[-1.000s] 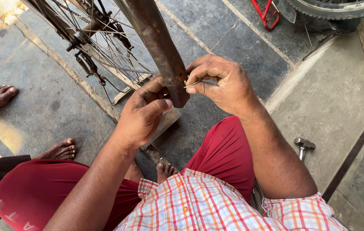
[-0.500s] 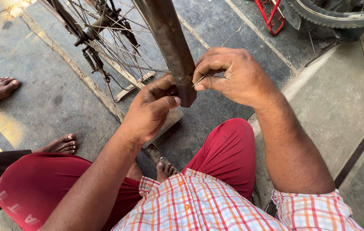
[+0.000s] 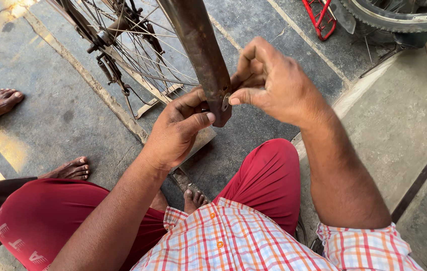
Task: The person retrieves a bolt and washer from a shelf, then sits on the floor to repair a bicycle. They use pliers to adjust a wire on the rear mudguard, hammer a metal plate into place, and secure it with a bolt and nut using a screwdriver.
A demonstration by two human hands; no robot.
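One spoked bicycle wheel (image 3: 138, 55) stands on the stone floor ahead of me, and one rusty brown bar (image 3: 198, 50) slants down in front of it. My left hand (image 3: 176, 133) curls against the bar's lower end, thumb pressing near its tip. My right hand (image 3: 274, 80) pinches one small washer (image 3: 225, 102) against that end, fingers nearly closed.
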